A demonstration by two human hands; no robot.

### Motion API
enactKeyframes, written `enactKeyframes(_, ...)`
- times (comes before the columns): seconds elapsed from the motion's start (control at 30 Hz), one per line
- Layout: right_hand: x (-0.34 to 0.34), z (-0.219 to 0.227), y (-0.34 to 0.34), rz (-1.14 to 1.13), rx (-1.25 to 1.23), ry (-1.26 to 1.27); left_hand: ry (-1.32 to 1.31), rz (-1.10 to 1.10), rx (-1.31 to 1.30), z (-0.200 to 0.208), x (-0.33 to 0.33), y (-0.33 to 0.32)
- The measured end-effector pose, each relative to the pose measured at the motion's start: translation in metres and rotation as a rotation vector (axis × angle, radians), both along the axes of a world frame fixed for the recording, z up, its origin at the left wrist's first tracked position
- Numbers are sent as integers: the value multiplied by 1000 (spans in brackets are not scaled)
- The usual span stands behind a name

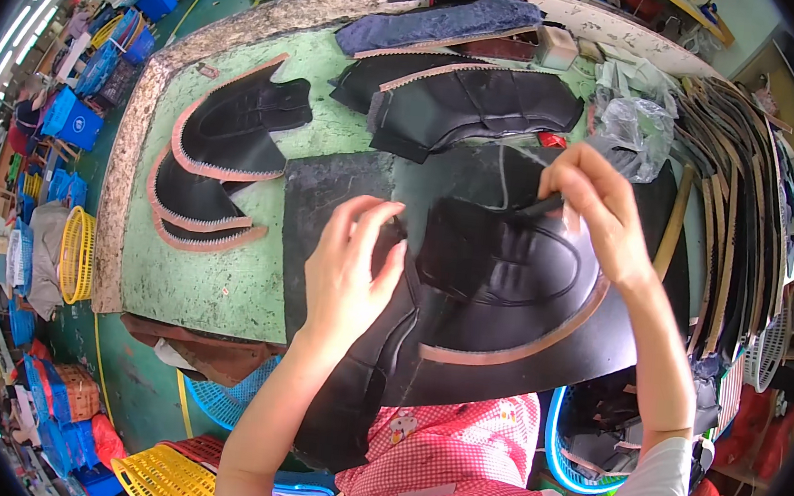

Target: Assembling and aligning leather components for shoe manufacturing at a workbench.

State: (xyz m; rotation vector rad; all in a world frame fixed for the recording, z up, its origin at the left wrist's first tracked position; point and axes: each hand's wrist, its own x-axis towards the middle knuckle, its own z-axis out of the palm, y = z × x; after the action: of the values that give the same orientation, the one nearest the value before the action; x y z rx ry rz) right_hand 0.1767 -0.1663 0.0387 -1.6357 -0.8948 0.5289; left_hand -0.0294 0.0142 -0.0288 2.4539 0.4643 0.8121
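Observation:
My right hand [602, 206] is closed on the top edge of a black leather shoe upper [509, 278], which has stitched seams and a tan lower border. It is held over a black work mat [336, 185]. My left hand [348, 262] pinches the edge of another black leather piece [344, 396], which hangs down over the table's front edge towards my lap. Between the hands, parts of the two pieces lie close together; I cannot tell whether they are joined.
Black uppers with zigzag tan borders [227, 126] lie at left, and more uppers [487, 108] at the back beside a dark blue fabric roll [438, 24]. Clear plastic bags [635, 108] and a tall stack of leather pieces [736, 204] stand right. A blue-rimmed basket [552, 445] is below.

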Motion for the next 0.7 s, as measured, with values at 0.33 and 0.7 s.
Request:
enactKeyframes(0.33, -20, 14, 0, 123, -155, -349, -31, -253, -8, 43, 35, -43)
enactKeyframes(0.7, -33, -20, -18, 128, -95, -251, 248, -330, -967, 23, 36, -31)
